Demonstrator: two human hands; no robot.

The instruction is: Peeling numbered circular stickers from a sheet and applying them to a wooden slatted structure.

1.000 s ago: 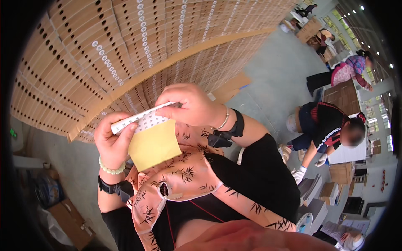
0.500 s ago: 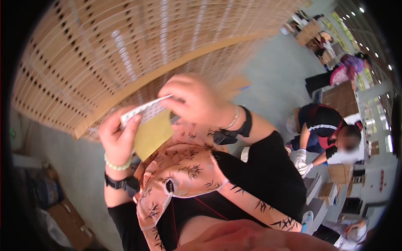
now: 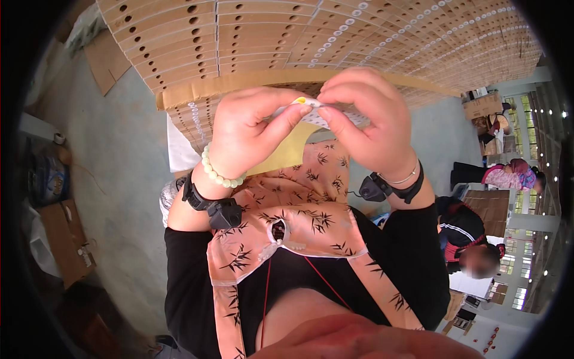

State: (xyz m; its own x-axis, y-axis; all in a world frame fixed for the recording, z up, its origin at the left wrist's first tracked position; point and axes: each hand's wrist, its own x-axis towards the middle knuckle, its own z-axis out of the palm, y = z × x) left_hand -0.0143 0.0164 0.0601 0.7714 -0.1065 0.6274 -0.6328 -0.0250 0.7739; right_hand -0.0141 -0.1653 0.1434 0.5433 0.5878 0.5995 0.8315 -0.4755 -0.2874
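Observation:
In front of my chest, a thin bent sheet is held up between both hands. One face is plain yellow; the other is white with rows of small grey marks, and a yellow spot shows at its top edge. My left hand pinches that top edge between thumb and forefinger. Close beside it, my right hand is closed at the same edge, its thumb against the white face. Whatever tiny piece may lie between the right fingertips is hidden. Just beyond stand stacked brown cartons with rows of round holes, some covered by white round dots.
A tan edge strip runs along the near side of the carton stack. My peach apron hangs below my hands. At left, flattened cardboard and a blue package lie on the grey floor. A co-worker in black bends at right.
My view has swung so the cartons lie straight ahead. Both hands have come together at the sheet's top edge, and the sheet is now more bent.

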